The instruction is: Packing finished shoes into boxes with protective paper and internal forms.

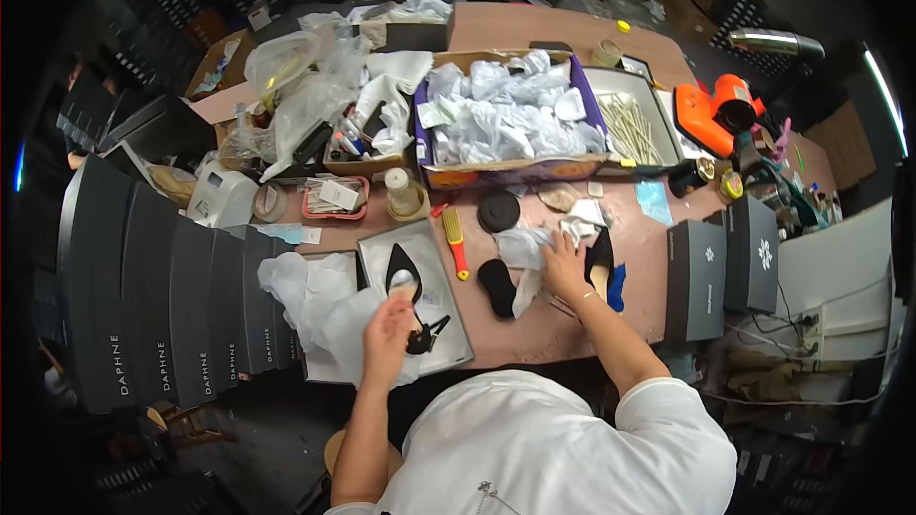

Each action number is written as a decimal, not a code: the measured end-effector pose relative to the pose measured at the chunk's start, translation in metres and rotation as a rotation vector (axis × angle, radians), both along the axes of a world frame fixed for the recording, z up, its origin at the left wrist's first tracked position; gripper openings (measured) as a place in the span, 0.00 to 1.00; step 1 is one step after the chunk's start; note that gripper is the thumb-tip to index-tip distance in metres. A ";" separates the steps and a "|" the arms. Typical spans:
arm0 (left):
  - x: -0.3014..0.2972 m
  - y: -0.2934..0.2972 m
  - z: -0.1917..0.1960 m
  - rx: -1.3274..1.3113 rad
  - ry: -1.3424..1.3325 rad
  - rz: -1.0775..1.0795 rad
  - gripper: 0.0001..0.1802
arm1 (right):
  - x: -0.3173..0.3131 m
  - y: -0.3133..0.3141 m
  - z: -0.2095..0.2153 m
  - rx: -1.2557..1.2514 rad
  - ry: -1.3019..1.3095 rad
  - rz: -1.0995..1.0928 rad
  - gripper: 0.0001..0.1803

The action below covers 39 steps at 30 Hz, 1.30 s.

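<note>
Your left hand (386,339) is closed on a black high-heeled shoe (408,298), holding it over the open grey shoebox (448,267) at the near edge of the pink table (544,329). Toe points away from you, heel toward your body. White wrapping paper (320,300) spills out of the box on its left side, right under your wrist.

Your right hand (565,267) is spread flat, fingers open, pressing on crumpled white tissue (525,246) mid-table. Not gripping anything that I can see. Second black shoe (601,262) lies just right of that hand, next to a blue cloth (617,286).

Risks as I judge them:
- The heel could snag the loose paper as the shoe goes down, tearing it or dragging it out of the box.
- Box sits close to the table edge; a push from your left forearm could tip it off.
- Black insole pieces (497,286) and the red-and-yellow brush (455,243) lie between your hands. A sweep of the right hand toward the box likely knocks them.
- Stack of dark shoeboxes (172,305) on your left leans close to the paper; pulling the paper hard may disturb it.
</note>
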<state>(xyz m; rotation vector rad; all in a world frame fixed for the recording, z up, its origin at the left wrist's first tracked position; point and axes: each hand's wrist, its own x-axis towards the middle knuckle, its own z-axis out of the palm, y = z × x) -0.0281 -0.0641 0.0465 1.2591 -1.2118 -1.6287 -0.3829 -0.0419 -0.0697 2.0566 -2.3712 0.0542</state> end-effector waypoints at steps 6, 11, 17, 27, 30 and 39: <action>-0.076 0.029 -0.021 0.188 0.205 -0.118 0.26 | 0.032 -0.028 0.063 -0.074 -0.641 0.103 0.12; -0.107 -0.007 -0.045 0.422 0.448 0.241 0.19 | 0.071 -0.052 0.122 -0.046 -0.879 0.670 0.14; -0.100 -0.032 -0.030 0.448 0.451 0.279 0.19 | 0.001 -0.238 0.114 -0.387 -0.364 0.246 0.42; -0.089 -0.042 -0.042 0.480 0.318 0.240 0.18 | -0.049 -0.332 0.103 -0.137 -0.409 0.055 0.32; -0.089 -0.042 -0.053 0.465 0.285 0.184 0.18 | -0.120 -0.365 0.100 -0.480 -0.293 -0.090 0.33; -0.103 -0.062 -0.062 0.523 0.269 0.176 0.18 | -0.151 -0.382 0.059 -0.533 -0.322 -0.139 0.18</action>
